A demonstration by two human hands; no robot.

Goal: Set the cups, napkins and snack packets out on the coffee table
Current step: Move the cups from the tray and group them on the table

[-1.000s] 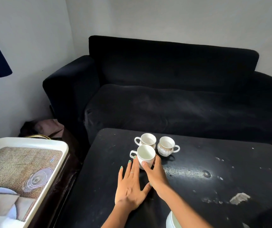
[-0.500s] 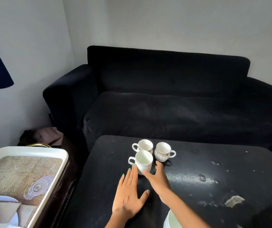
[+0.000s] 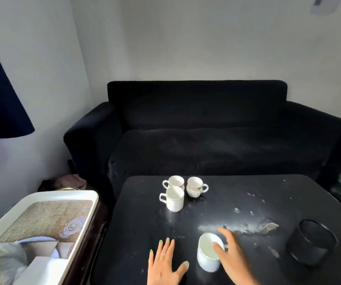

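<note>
The right hand [image 3: 232,258] is blurred; its fingers curl around a white cup [image 3: 209,254], contact unclear. The left hand [image 3: 164,264] lies flat on the surface [image 3: 136,233]. Three cups [image 3: 183,191] stand beyond both hands.

No writing, brand, number or sign can be read anywhere. The tray [image 3: 92,197] at the left carries a printed picture of woven cloth and a glass, with a small dark mark near its far right corner that is too blurred to make out. One cup [image 3: 195,187] on the table [image 3: 289,194] has a gold pattern, not lettering.
</note>
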